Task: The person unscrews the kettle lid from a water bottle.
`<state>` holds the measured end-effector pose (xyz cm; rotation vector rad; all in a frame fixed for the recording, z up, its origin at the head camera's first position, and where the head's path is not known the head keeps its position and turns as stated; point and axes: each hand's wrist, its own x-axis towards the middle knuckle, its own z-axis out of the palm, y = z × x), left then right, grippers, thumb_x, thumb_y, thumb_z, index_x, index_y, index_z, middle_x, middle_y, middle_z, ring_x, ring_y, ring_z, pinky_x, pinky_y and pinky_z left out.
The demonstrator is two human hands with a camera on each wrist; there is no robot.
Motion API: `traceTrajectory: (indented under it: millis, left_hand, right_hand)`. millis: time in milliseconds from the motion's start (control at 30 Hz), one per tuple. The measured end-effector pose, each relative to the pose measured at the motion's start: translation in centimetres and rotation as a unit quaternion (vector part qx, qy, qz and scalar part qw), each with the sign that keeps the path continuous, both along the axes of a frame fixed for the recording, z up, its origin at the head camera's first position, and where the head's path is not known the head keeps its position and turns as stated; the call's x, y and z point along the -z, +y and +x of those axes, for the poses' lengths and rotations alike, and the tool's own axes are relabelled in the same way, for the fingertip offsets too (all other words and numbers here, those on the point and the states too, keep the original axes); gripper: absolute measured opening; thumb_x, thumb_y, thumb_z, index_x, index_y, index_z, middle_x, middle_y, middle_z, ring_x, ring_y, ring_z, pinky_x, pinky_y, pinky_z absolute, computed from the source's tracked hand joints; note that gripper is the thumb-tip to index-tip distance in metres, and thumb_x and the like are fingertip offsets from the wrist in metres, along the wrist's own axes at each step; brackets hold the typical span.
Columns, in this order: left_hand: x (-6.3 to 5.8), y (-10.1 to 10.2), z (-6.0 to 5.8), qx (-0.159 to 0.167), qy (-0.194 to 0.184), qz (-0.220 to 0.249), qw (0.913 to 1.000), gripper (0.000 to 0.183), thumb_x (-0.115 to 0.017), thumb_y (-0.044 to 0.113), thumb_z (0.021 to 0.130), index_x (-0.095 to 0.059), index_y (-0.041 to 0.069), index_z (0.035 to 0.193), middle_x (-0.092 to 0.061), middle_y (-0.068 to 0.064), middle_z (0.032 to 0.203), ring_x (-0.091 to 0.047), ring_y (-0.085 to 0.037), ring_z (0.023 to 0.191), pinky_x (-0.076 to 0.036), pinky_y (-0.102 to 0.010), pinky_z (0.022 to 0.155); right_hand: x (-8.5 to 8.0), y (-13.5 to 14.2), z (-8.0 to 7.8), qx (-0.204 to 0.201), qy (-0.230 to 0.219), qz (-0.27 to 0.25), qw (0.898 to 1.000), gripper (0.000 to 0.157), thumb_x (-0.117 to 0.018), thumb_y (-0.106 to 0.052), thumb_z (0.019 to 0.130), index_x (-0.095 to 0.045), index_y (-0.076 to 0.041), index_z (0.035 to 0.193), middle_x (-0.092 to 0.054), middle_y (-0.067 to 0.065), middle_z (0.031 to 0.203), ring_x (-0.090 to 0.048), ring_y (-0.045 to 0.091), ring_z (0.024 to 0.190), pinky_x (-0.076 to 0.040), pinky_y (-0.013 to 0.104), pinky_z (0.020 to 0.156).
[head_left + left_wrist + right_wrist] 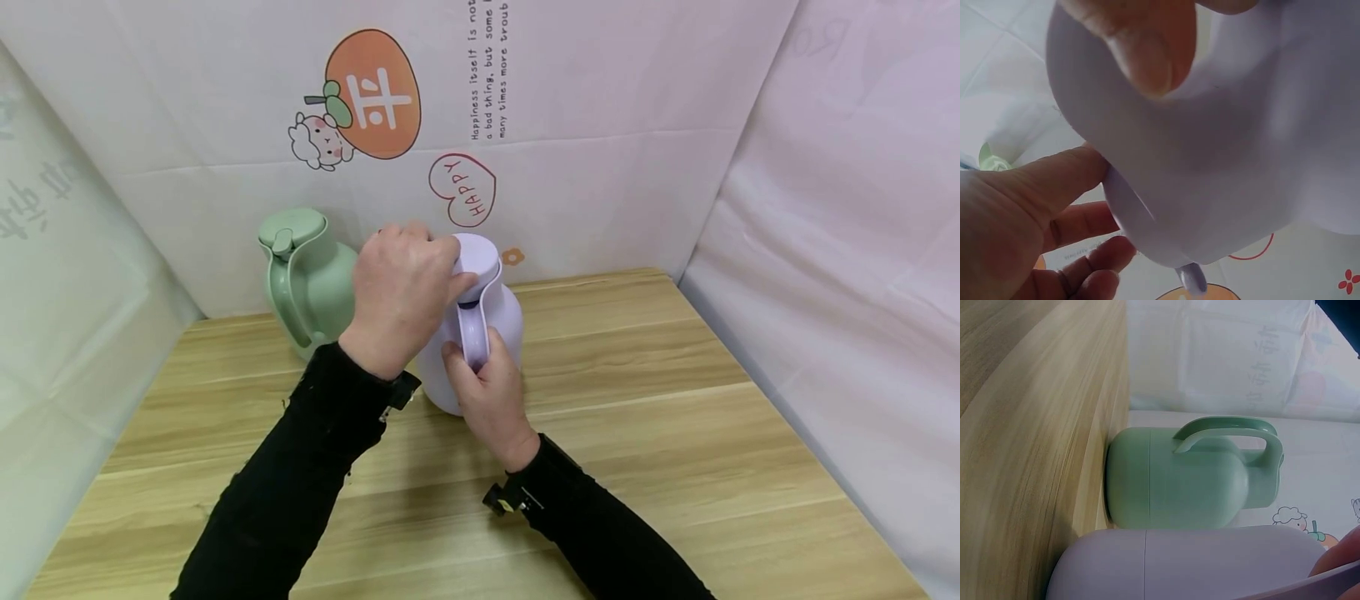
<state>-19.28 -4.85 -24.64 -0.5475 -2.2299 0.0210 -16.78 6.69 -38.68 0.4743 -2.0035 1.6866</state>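
Observation:
A lilac thermos jug (pixel 510 321) stands upright on the wooden table, its handle facing me. My right hand (pixel 495 400) grips the handle (pixel 473 333), thumb on its left side. Up at the top, my left hand (pixel 401 292) holds the round lid (pixel 477 254), its thumb across the near edge by the handle. In the left wrist view, the left hand's fingers (pixel 1079 165) lie against the jug's top, and the right thumb (pixel 1154 62) shows above. A pale green thermos jug (pixel 330 279) with its lid on stands to the left, partly hidden behind the left hand.
The wooden table (pixel 637 433) reaches back to a white printed cloth (pixel 615 200), close behind both jugs. More white cloth hangs at the left and right sides. The green jug stands very near the lilac one, its handle (pixel 1229 428) facing outward.

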Motion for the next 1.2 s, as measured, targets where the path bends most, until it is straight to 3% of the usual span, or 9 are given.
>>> traceTrajectory:
  millis: [300, 600, 767, 933, 1200]
  left_hand:
    - [0.2, 0.4, -0.7, 0.017, 0.011, 0.02, 0.9996, 0.042, -0.084, 0.043, 0.086, -0.067, 0.007, 0.071, -0.054, -0.011, 0.065, -0.051, -0.031, 0.061, -0.042, -0.042, 0.054]
    - [0.4, 0.7, -1.5, 0.033, 0.013, 0.032, 0.9988, 0.043, -0.082, 0.045, 0.085, -0.066, 0.008, 0.072, -0.055, -0.011, 0.065, -0.051, -0.032, 0.061, -0.043, -0.043, 0.051]
    - [0.3, 0.7, -2.0, 0.055, -0.027, 0.032, 0.9976, 0.036, -0.078, 0.044, 0.089, -0.074, 0.008, 0.095, -0.069, -0.013, 0.079, -0.061, -0.034, 0.072, -0.049, -0.044, 0.058]
    - [0.1, 0.6, -2.7, 0.077, -0.095, 0.014, 0.9924, 0.048, -0.071, 0.046, 0.095, -0.072, 0.011, 0.129, -0.076, -0.013, 0.108, -0.071, -0.035, 0.094, -0.056, -0.047, 0.072]
    - [-0.2, 0.3, -3.6, 0.067, -0.187, -0.013, 0.9799, 0.055, -0.06, 0.051, 0.102, -0.063, 0.018, 0.145, -0.069, -0.011, 0.135, -0.068, -0.032, 0.119, -0.056, -0.052, 0.091]
  right_hand:
    - [0.0, 0.0, -0.1, -0.002, 0.008, -0.002, 1.0, 0.03, -0.065, -0.022, 0.101, -0.06, 0.005, 0.115, -0.064, 0.01, 0.095, -0.064, 0.018, 0.084, -0.052, 0.032, 0.07]
    - [0.0, 0.0, 0.0, -0.001, 0.011, -0.003, 1.0, 0.024, -0.066, -0.022, 0.101, -0.06, -0.002, 0.112, -0.065, 0.01, 0.096, -0.064, 0.017, 0.085, -0.052, 0.031, 0.071]
    - [0.0, 0.0, 0.0, 0.001, 0.01, -0.003, 1.0, 0.023, -0.066, -0.023, 0.101, -0.06, -0.003, 0.111, -0.063, 0.009, 0.094, -0.062, 0.017, 0.082, -0.05, 0.03, 0.068]
    - [-0.1, 0.0, 0.1, 0.002, 0.002, -0.004, 1.0, 0.023, -0.066, -0.025, 0.101, -0.06, -0.004, 0.108, -0.061, 0.007, 0.089, -0.06, 0.016, 0.078, -0.048, 0.029, 0.065]
    - [-0.1, 0.0, 0.2, 0.003, -0.01, -0.006, 1.0, 0.022, -0.065, -0.025, 0.101, -0.059, -0.004, 0.106, -0.06, 0.006, 0.086, -0.059, 0.016, 0.075, -0.047, 0.029, 0.062]
